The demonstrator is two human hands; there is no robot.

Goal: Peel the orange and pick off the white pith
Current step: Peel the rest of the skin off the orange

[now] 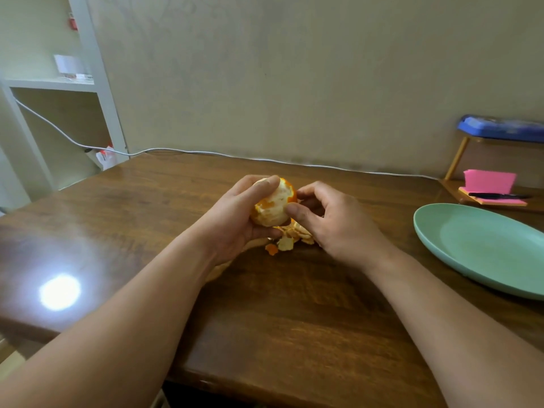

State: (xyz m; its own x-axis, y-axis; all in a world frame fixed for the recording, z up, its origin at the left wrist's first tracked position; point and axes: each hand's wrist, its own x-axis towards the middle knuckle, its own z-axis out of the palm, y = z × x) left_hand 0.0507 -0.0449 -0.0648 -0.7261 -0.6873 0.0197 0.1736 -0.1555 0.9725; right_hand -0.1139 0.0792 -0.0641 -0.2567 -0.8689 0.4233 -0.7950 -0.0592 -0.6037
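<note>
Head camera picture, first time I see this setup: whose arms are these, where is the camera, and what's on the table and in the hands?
No machine here: a person works with bare hands, and the single camera sits on their head, looking forward and down. The left hand cups the orange, mostly stripped to white pith with some rind left. The right hand pinches at its right side with thumb and forefinger. Torn peel pieces lie on the wooden table under the hands. A green plate and pink sticky notes sit to the right.
</note>
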